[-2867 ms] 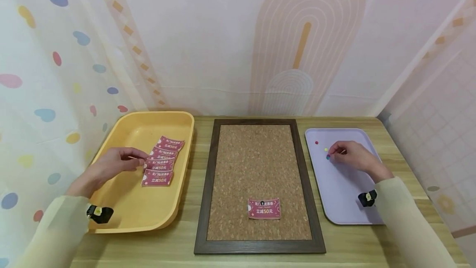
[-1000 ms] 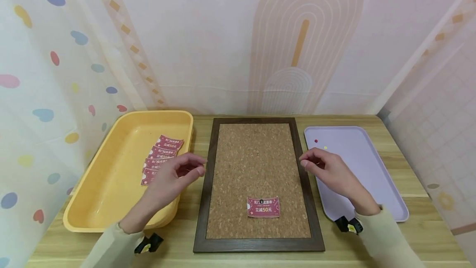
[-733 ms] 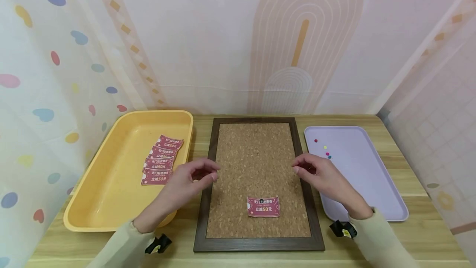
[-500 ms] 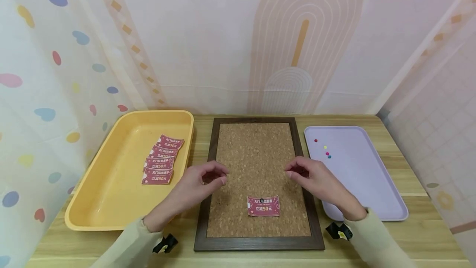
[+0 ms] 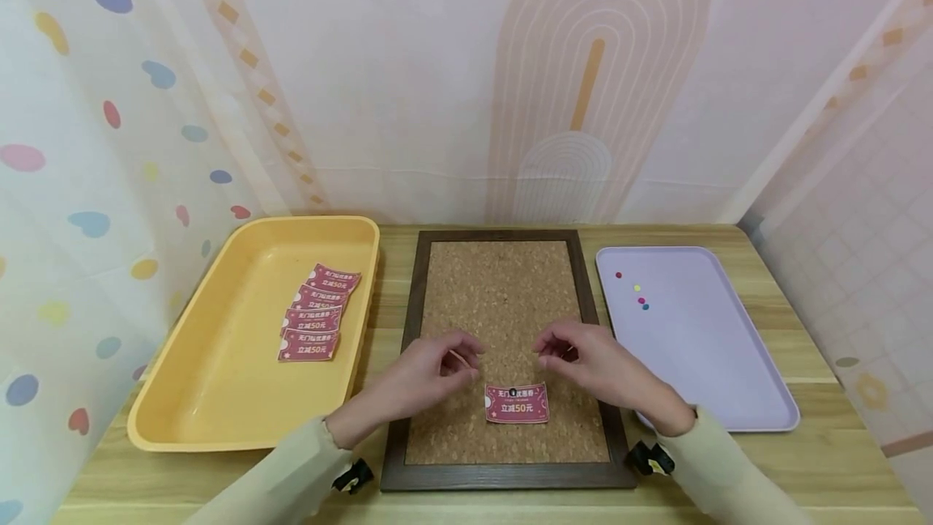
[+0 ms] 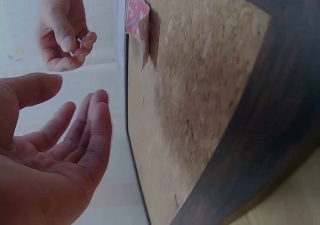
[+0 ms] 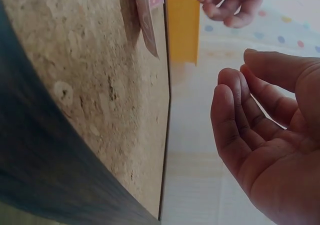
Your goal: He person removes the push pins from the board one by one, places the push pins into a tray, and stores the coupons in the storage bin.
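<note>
My left hand [image 5: 439, 367] hovers over the cork board [image 5: 503, 298], left of a pink coupon [image 5: 516, 410] fixed near its lower end by a small black pushpin [image 5: 513, 392]. In the left wrist view, thumb and fingers of this left hand [image 6: 60, 140] are apart, with nothing between them. Opposite it, to the coupon's upper right, is my right hand [image 5: 583, 355]. Its fingers bend loosely and its thumb comes near the index fingertip; the right wrist view of this right hand [image 7: 270, 120] shows no object there. Seen from the side, the coupon [image 6: 138, 17] curls up from the cork.
A yellow basin [image 5: 211, 379] on the left contains several overlapping pink coupons [image 5: 309, 344]. On the right lies a lilac tray [image 5: 714, 347] with several small coloured pins, among them a red pin [image 5: 619, 275] and a teal pin [image 5: 645, 307]. The board has a raised dark frame [image 5: 510, 476].
Left hand has come from the yellow basin and right hand from the lilac tray. Both have moved inward over the board, closer together. The pinned coupon and basin coupons stay put.
</note>
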